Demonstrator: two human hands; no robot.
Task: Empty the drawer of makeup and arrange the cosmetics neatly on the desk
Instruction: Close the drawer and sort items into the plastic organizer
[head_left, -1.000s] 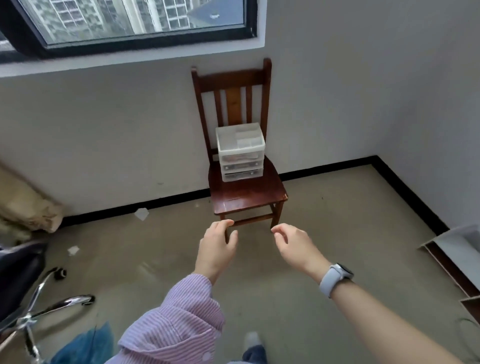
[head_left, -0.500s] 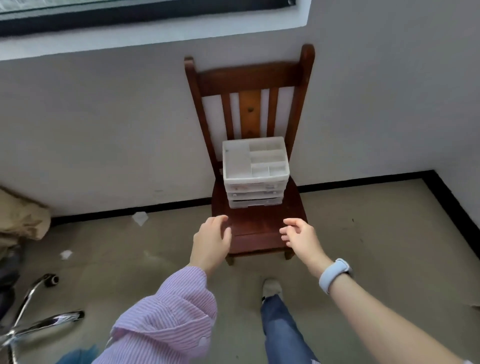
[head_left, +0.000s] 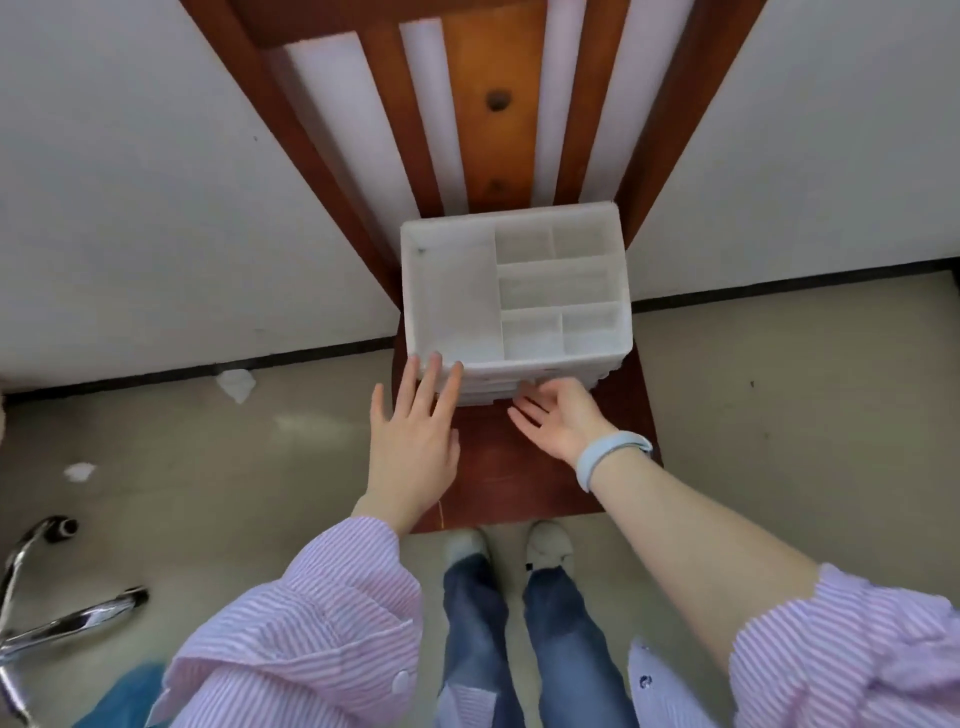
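Note:
A white plastic drawer organiser (head_left: 452, 291) with an empty divided top tray stands on the seat of a brown wooden chair (head_left: 519, 457), against its backrest. My left hand (head_left: 413, 441) is flat, its straight fingertips touching the organiser's front left corner. My right hand (head_left: 558, 418) is palm up with relaxed fingers, its fingertips reaching the lower drawer fronts. The drawers look closed and what they hold is hidden. No makeup shows.
The chair stands against a white wall (head_left: 130, 208) with a black skirting. Chrome legs of an office chair (head_left: 67, 623) lie at the lower left, with paper scraps (head_left: 236, 384) on the floor. My feet (head_left: 511, 548) are at the seat's front edge.
I have walked up to the chair and now look down on the organiser. Both hands moved forward from mid-air to its front, the left flattening, the right turning palm up.

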